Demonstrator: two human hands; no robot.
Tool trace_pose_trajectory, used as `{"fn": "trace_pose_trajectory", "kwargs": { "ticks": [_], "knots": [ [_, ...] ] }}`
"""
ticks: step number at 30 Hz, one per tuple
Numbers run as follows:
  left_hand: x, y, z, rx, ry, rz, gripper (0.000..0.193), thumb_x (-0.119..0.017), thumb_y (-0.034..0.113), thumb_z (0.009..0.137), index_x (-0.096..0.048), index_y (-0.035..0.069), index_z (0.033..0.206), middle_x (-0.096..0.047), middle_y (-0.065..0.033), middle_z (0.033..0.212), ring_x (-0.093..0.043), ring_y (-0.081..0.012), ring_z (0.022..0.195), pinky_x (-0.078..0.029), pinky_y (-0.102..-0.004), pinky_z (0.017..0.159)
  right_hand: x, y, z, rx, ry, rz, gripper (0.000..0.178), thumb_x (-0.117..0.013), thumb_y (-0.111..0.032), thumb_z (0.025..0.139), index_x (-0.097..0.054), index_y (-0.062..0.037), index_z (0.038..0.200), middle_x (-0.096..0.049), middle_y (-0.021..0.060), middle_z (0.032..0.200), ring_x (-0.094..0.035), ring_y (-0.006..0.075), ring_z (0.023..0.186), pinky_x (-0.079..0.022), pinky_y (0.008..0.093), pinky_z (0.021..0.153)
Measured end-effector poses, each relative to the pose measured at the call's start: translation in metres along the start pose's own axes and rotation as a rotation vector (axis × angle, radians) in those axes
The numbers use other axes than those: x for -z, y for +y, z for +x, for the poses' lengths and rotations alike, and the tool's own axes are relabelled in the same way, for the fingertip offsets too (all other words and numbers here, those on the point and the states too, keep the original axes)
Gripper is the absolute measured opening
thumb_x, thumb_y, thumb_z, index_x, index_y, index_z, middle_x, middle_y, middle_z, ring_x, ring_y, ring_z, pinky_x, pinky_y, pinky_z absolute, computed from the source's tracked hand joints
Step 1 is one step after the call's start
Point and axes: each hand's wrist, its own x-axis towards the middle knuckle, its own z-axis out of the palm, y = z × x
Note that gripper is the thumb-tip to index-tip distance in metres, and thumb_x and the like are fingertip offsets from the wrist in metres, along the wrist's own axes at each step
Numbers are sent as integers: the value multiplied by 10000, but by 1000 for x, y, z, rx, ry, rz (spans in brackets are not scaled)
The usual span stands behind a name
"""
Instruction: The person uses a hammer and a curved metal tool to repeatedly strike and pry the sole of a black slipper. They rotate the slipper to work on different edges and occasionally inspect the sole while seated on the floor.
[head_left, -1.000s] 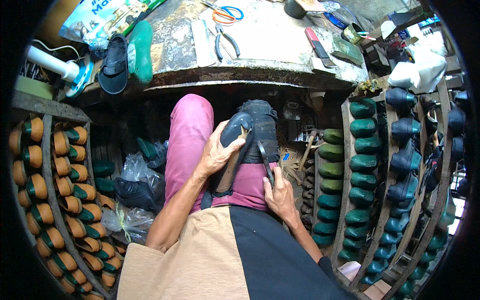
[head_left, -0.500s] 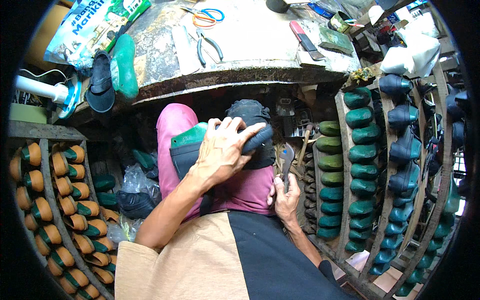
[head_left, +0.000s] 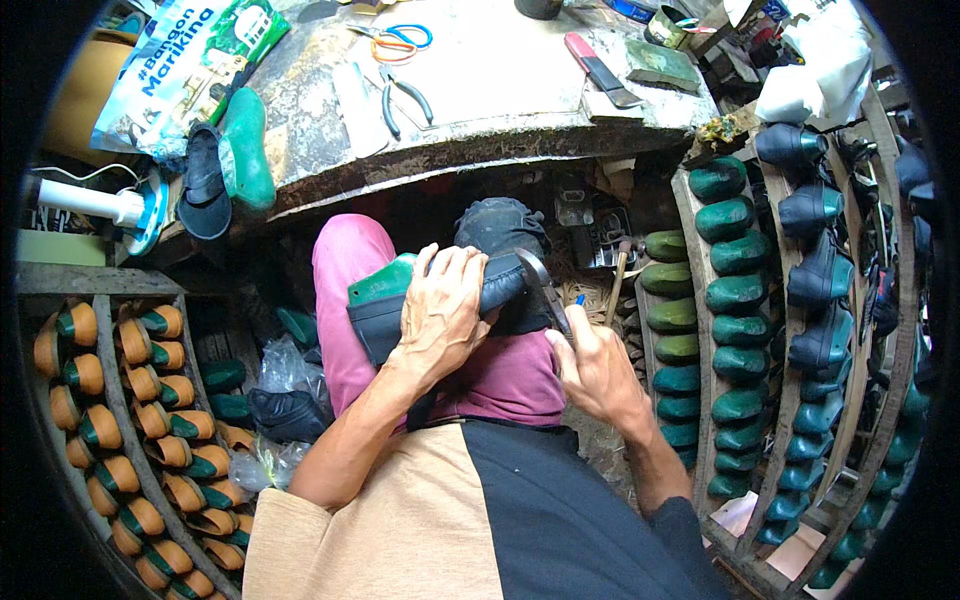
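A black shoe upper (head_left: 378, 325) is stretched over a green shoe last (head_left: 384, 281) and lies across my lap on the pink trousers. My left hand (head_left: 440, 305) grips it from above, fingers wrapped over its middle. My right hand (head_left: 600, 370) is closed round the handle of a curved steel hand tool (head_left: 540, 283); whether it is a hammer or pincers I cannot tell. The tool's head is at the toe end of the shoe, touching it or very close. Beneath the toe end is a dark cloth-covered bundle (head_left: 500, 226).
Ahead stands a worn workbench (head_left: 480, 95) with pliers (head_left: 402, 100), orange-and-blue scissors (head_left: 392, 42) and a red-handled knife (head_left: 603, 70). A rack of tan shoes (head_left: 97, 375) stands left; racks of green lasts (head_left: 737, 330) and black shoes (head_left: 815, 285) stand close on the right.
My right hand has risen from beside my thigh, bringing the curved tool to the shoe's toe end. My left hand's fingers have drawn closer together on the shoe.
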Motion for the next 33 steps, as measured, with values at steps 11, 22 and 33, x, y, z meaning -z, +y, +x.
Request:
{"fn": "trace_pose_trajectory", "kwargs": {
  "ticks": [11, 22, 33],
  "knots": [
    [1, -12, 3, -36, 14, -104, 745, -943, 238, 779, -636, -5, 1412, -647, -201, 1428, -607, -396, 1389, -345, -610, 1334, 7, -9, 8, -23, -49, 7, 198, -681, -97, 1087, -584, 11, 1222, -674, 280, 756, -707, 526, 721, -532, 560, 620],
    [1, -11, 0, -22, 29, -81, 773, -952, 203, 730, -641, -33, 1397, -658, -211, 1370, -616, -413, 1358, -356, -631, 1323, -3, -7, 6, -69, -14, 30, 179, -670, -144, 1102, -578, 7, 1128, -666, 312, 758, -705, 544, 740, -504, 613, 617],
    [-2, -19, 2, 7, 80, -124, 668, -941, 206, 754, -681, -37, 1319, -698, -217, 1260, -647, -419, 1282, -405, -595, 1284, -14, -23, 6, -42, 13, 127, 165, -662, -125, 1098, -573, 14, 1104, -676, 294, 704, -694, 531, 655, -530, 589, 586]
  ]
}}
